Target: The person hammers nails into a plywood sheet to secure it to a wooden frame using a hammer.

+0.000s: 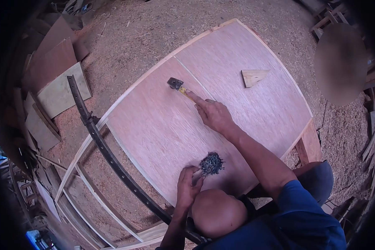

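Note:
A hammer (175,83) with a dark head and yellowish handle is gripped in my right hand (216,116), index finger stretched along the handle. Its head is over the pinkish plywood panel (154,121). Closer to my body, a pile of dark nails (212,163) lies on the same panel. At the pile's left edge is my left hand (189,183), fingers curled, with a gap between thumb and forefinger. No nail shows clearly in its grip.
A small wooden wedge (254,77) lies on the panel's far right part. A long dark bar with holes (108,150) crosses the curved wooden frame (100,200) at left. Board offcuts (64,91) lean at the far left. Shavings cover the floor (125,46). A bare knee (218,212) is near the panel's edge.

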